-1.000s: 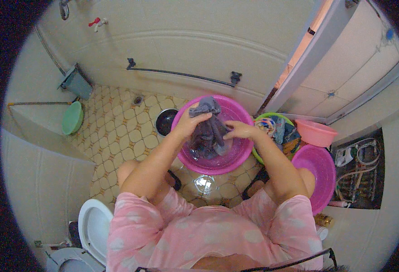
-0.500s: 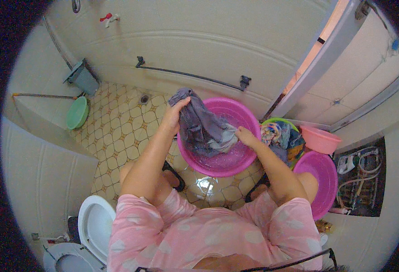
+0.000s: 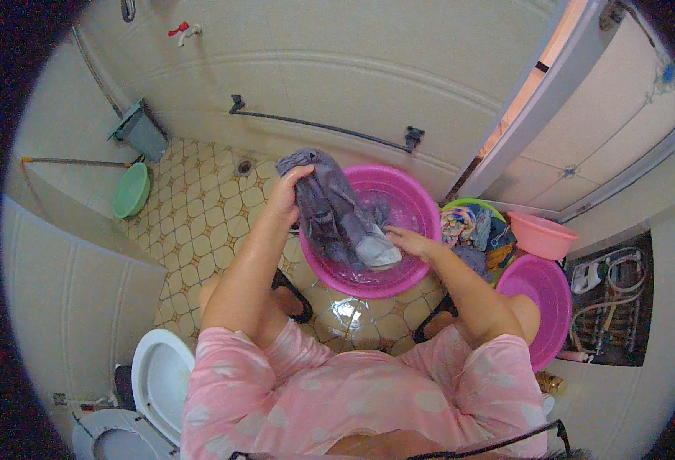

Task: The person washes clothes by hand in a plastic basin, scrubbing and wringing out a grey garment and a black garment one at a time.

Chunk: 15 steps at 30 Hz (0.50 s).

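A wet grey garment [image 3: 330, 211] hangs from my left hand [image 3: 294, 192], whose fingers are closed round its upper part, left of the large magenta basin [image 3: 376, 287]. The cloth slants down into the basin, and its lower end shows a pale grey patch. My right hand [image 3: 408, 241] is over the basin's right side, fingers stretched out toward the cloth by that patch; whether the fingertips touch it is unclear. Shallow water with some suds shows in the basin, and part of the grey cloth lies behind the pale end.
Right of the basin stand a green tub [image 3: 460, 203] heaped with clothes, a pink basin [image 3: 543, 236] and another magenta basin [image 3: 556, 307]. A wall bar [image 3: 322, 129] runs behind. At left are a green basin [image 3: 131, 192], a grey dustpan [image 3: 141, 132] and a toilet [image 3: 153, 376].
My right hand has loosened from the garment's pale end, its fingers now stretched out. The cloth has dropped straighter and its pale end hangs lower. My left hand has shifted slightly left.
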Tool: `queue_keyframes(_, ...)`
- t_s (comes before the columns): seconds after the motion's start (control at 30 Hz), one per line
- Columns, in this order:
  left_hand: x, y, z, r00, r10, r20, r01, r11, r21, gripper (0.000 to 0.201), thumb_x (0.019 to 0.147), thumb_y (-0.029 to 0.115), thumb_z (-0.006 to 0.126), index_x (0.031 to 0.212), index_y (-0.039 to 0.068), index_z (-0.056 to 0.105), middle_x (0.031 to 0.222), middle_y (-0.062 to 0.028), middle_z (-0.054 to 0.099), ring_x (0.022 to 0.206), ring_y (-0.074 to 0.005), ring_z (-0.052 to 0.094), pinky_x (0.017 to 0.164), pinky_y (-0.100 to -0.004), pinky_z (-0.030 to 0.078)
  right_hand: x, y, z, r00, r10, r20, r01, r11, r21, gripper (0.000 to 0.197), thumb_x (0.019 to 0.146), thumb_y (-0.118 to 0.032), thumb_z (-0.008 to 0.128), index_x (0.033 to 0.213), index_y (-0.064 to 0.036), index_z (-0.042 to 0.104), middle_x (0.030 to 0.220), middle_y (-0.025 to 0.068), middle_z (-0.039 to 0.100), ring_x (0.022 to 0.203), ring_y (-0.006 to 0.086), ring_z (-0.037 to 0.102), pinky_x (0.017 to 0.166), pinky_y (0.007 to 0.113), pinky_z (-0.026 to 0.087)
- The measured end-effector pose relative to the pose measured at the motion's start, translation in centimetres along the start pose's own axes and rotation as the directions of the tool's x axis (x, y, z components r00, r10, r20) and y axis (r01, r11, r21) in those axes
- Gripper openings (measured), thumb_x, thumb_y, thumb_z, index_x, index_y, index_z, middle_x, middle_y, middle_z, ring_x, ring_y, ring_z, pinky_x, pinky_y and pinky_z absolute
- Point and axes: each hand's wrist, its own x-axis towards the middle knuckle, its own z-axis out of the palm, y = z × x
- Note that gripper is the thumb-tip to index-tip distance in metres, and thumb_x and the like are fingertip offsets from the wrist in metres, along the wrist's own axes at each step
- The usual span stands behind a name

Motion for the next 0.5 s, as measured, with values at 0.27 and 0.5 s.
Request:
queue_keyframes(0.27, 1.0, -0.1, -0.7, 0.999, -0.008, 0.032, 0.01, 0.999, -0.044, 0.016, 0.073, 0.016, 0.057, 0.083, 0.003, 0.059, 0.08, -0.0087, 0.061, 0.073, -0.021, 0.059, 0.071, -0.0342, 0.047, 2.4, 1.7, 0.3, 0.965, -0.113, 0.237, 0.196, 0.909, -0.366, 0.028, 0.074, -0.022, 0.059, 0.097, -0.0053, 0.06, 0.087, 0.0049, 0.061, 0.079, 0.0147, 0.054, 0.074, 0.033, 0.043)
queue_keyframes(0.5, 0.6, 0.1, -0.8, 0.993, 0.099, -0.064, -0.088, 0.984, 0.155, 0.02, 0.072, 0.015, 0.059, 0.087, 0.002, 0.058, 0.082, -0.0089, 0.06, 0.074, -0.0204, 0.059, 0.069, -0.033, 0.047, 0.1, -1.3, -3.2, 0.783, -0.548, -0.294, 0.139, 0.615, -0.776, 0.017, 0.077, -0.017, 0.055, 0.077, -0.0014, 0.047, 0.069, 0.016, 0.053, 0.07, 0.0299, 0.053, 0.06, 0.036, 0.041)
